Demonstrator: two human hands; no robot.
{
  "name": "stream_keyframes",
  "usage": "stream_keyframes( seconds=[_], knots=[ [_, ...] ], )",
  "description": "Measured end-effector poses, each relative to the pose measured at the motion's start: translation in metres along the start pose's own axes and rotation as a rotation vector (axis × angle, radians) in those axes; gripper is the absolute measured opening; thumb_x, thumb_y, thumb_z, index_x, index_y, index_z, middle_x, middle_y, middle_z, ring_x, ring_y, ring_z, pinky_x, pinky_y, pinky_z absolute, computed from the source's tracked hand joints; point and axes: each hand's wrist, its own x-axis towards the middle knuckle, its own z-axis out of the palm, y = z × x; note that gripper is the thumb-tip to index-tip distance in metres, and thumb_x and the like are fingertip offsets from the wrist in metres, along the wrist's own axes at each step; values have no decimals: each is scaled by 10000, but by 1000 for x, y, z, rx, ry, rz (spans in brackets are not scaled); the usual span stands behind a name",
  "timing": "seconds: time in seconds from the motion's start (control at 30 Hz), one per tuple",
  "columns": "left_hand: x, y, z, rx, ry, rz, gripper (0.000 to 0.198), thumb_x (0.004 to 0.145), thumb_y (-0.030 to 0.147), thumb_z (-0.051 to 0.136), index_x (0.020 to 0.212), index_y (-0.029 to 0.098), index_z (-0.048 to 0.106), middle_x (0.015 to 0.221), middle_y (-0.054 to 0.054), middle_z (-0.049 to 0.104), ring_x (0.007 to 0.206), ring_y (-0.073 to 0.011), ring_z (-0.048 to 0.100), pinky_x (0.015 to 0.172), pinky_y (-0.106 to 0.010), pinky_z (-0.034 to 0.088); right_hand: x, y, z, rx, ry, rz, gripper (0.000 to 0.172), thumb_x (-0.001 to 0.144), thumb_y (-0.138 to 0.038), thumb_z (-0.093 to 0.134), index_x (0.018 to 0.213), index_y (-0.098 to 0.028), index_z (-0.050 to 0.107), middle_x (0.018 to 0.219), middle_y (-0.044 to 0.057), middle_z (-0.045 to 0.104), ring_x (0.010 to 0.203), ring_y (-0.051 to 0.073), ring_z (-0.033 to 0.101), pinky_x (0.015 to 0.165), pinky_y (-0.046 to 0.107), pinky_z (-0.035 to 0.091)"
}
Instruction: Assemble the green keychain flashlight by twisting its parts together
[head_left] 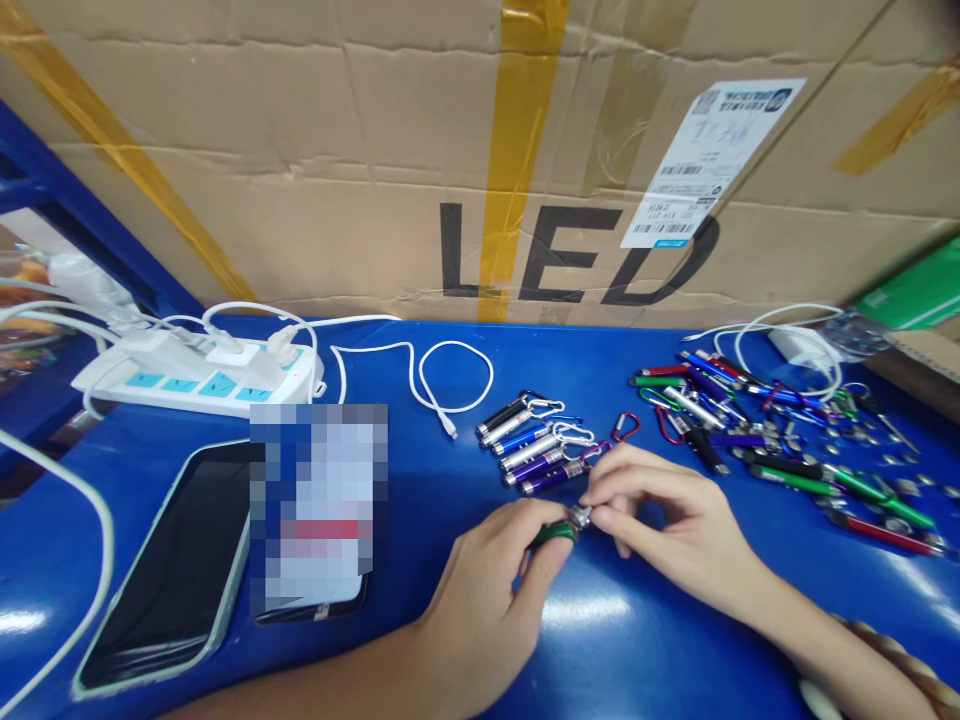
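Note:
In the middle of the head view, my left hand (499,575) grips a small green metal flashlight (553,533), its tube mostly covered by thumb and fingers. At its right end sits a small silver metal piece (580,517). The fingertips of my right hand (667,510) pinch this piece, touching the flashlight's end. Just beyond my hands lies a row of finished-looking keychain flashlights (534,457) in black, silver, blue and purple, with carabiner clips attached. A loose red carabiner (625,427) rests right of that row.
More flashlight bodies (795,472), clips and small silver discs lie scattered at the right. At left are a phone (176,560), a second, blurred-out phone (319,510) and a white power strip (202,375) with cables. A large cardboard box (360,160) stands along the back.

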Motion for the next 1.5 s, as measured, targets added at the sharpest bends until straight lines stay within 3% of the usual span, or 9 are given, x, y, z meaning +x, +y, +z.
stream_keyframes(
  seconds=[0.43,0.77,0.93,1.5],
  knots=[
    [0,-1,1,-1,7,3,159,898,311,405,942,269,552,821,71,598,727,-61,515,661,-165,339,1,1,-1,-1,17,-4,82,783,-67,574,800,-129,625,795,29,544,448,24,537,389,119,462],
    [0,-2,2,18,31,-3,130,886,285,438,949,279,551,845,79,605,741,-60,521,648,-166,333,0,1,-5,-188,46,-166,188,743,6,579,812,-155,646,801,44,562,607,67,571,464,118,505],
    [1,-2,2,14,35,-3,126,883,280,442,948,278,549,863,80,605,753,-60,520,659,-165,336,0,1,-4,-161,41,-145,191,752,10,567,816,-154,640,811,34,553,526,37,545,438,114,495],
    [-1,-1,1,5,26,-9,156,885,287,434,964,266,567,878,58,615,766,-77,533,668,-177,351,-1,1,-3,-135,25,-134,160,758,-41,589,823,-166,665,804,36,563,514,45,548,447,132,503]
  ],
)
